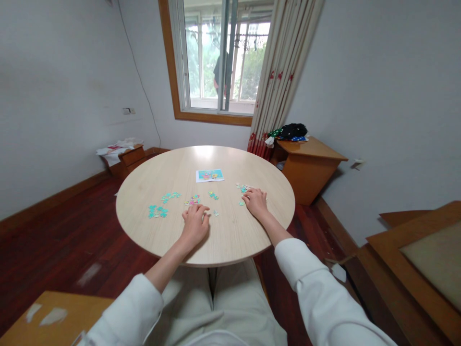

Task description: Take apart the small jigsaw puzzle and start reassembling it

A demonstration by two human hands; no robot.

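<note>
Round table (234,242): jigsaw pieces in loose groups. At left, teal pieces (157,211) and, just beyond, a curved scatter (170,197). At centre, pink pieces (194,199), a small cluster (213,195) and a single piece (216,213). At right, a pale heap (243,187). Behind, one printed picture (210,175), laid flat.

Left hand (195,225): fingers loosely bent, placed just before the pink pieces; grip cannot be told. Right hand (256,202): fingers curled at the pale heap; grip hidden.

Step, as judged: pieces being sorted or picked through. Next move: a light fingertip pinch would be called for.
</note>
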